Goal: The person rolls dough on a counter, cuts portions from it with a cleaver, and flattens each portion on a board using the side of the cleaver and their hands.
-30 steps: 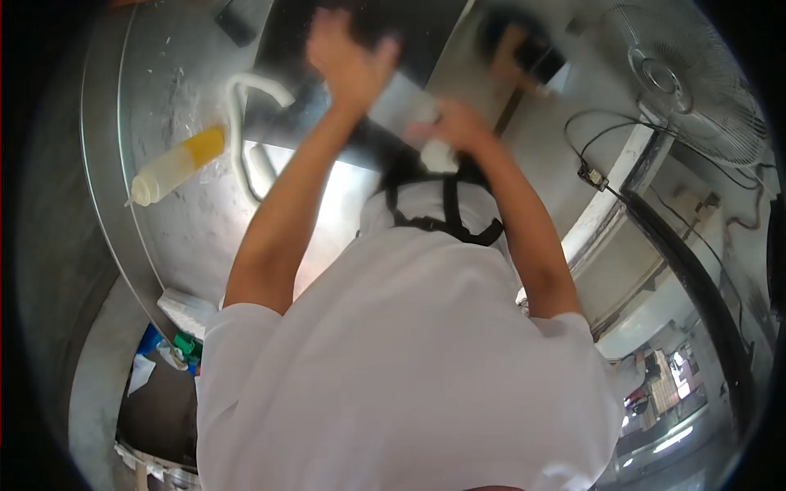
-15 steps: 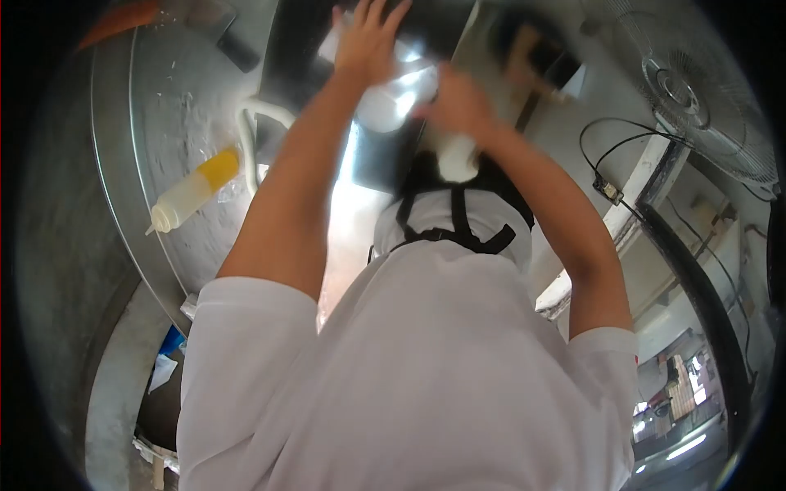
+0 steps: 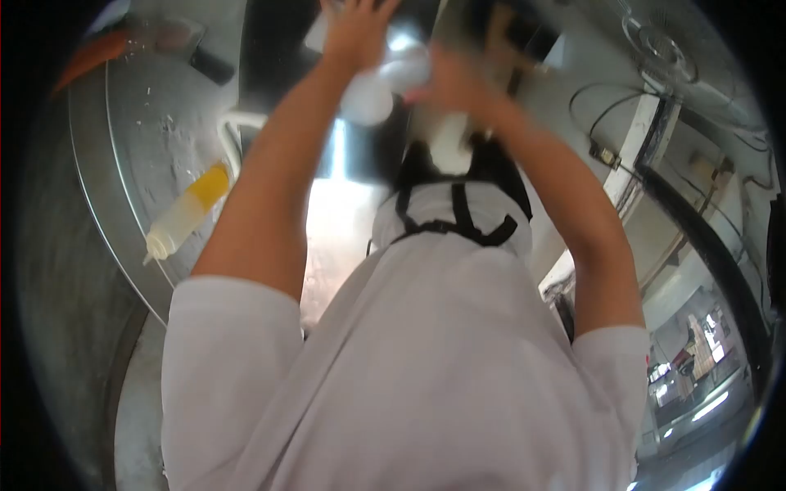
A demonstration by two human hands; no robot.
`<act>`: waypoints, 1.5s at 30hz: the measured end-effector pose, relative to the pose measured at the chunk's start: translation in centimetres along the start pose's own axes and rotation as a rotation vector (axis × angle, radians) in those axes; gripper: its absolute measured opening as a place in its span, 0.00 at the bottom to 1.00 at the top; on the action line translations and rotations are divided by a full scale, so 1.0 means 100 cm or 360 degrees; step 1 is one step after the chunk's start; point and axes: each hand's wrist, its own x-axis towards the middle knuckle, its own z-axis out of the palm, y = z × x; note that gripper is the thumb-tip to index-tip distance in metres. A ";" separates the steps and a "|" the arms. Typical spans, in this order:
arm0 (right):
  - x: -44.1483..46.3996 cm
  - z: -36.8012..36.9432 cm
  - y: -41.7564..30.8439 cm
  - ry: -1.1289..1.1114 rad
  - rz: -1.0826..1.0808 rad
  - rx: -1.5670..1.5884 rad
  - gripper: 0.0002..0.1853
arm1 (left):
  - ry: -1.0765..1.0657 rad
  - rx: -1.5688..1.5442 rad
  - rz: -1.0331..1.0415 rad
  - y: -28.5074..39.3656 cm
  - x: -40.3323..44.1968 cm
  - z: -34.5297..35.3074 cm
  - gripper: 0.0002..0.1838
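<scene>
My left hand [image 3: 357, 34] reaches to the top of the view with its fingers spread, over a dark shiny panel [image 3: 278, 49]. Under and beside it lies a pale flat piece [image 3: 316, 34]. A whitish round thing [image 3: 368, 100], too blurred to name, shows between my hands, with a shiny clear piece [image 3: 407, 69] just above it. My right hand [image 3: 453, 82] is close to these on the right, its fingers smeared by motion. Whether it holds anything cannot be made out.
A squeeze bottle [image 3: 182, 214] with yellow content lies on the metal counter [image 3: 147, 147] at the left, near a white curved tube [image 3: 232, 135]. A dark block [image 3: 212, 65] lies farther off. On the right are a fan [image 3: 663, 41], a cable [image 3: 606, 155] and a black bar [image 3: 696, 213].
The view has shifted, so the bottle sits lower and the hands higher. My left hand still has its fingers spread. My right hand remains blurred beside the shiny piece.
</scene>
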 end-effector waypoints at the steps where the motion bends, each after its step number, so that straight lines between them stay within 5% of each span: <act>1: 0.003 0.000 -0.008 -0.0096 0.0099 0.0036 0.44 | 0.0012 -0.0001 0.0017 -0.005 -0.004 0.001 0.64; 3: -0.018 0.011 -0.018 -0.0192 0.0153 0.0150 0.45 | 0.0055 -0.0051 0.0113 -0.007 -0.019 0.010 0.63; 5: -0.063 0.048 -0.022 -0.0118 0.0038 0.0095 0.46 | -0.0287 0.0022 0.0283 0.004 -0.055 0.016 0.63; 9: -0.056 0.027 -0.020 -0.0069 0.0271 0.0027 0.46 | -0.0158 -0.0052 0.0355 0.007 -0.034 0.027 0.64; 11: -0.033 0.027 0.014 0.0082 -0.0089 0.0093 0.47 | -0.0113 -0.0037 0.0178 0.006 -0.011 0.016 0.66; 15: -0.019 -0.004 -0.022 -0.0271 0.0165 0.0091 0.43 | 0.0060 -0.0117 0.0109 -0.003 0.000 0.009 0.67; 17: -0.038 0.013 -0.024 -0.0314 0.0196 0.0185 0.43 | -0.0046 0.0034 0.0360 -0.007 -0.030 0.025 0.67; 20: -0.075 0.041 -0.006 0.0048 -0.0070 0.0051 0.47 | -0.0134 -0.0039 0.0416 0.018 -0.044 0.038 0.66; 22: -0.069 0.027 0.004 0.0096 -0.0083 -0.0196 0.45 | -0.0028 -0.0025 0.0138 0.023 -0.027 0.036 0.66; 24: -0.037 -0.007 0.019 -0.0325 -0.0060 0.0483 0.43 | 0.0183 -0.0084 -0.0087 0.023 -0.032 0.035 0.65; 27: 0.004 -0.057 -0.012 -0.0551 0.0152 0.0465 0.38 | 0.0341 -0.0107 -0.0343 0.015 -0.017 0.027 0.65; 29: 0.011 -0.061 -0.026 -0.0327 -0.0141 -0.0325 0.37 | 0.0356 -0.0135 -0.0303 0.012 -0.023 0.024 0.64; 33: -0.038 -0.017 -0.001 -0.0433 -0.0153 0.0094 0.38 | -0.0031 0.0002 -0.0108 0.036 -0.049 0.022 0.65; 39: 0.034 -0.072 -0.010 -0.0572 -0.0225 -0.0360 0.45 | 0.0458 -0.0130 -0.0407 0.016 -0.021 0.029 0.65; 43: -0.002 -0.015 0.005 -0.0179 -0.0528 -0.0059 0.46 | 0.0349 -0.0120 -0.0105 0.003 -0.039 0.042 0.63; 44: -0.017 0.003 0.010 -0.0509 -0.0116 -0.0209 0.44 | 0.0153 -0.0049 -0.0083 0.017 -0.057 0.033 0.62; 45: -0.030 0.005 0.006 -0.0512 -0.0115 -0.0200 0.44 | -0.0100 0.0027 -0.0148 0.037 -0.065 0.023 0.62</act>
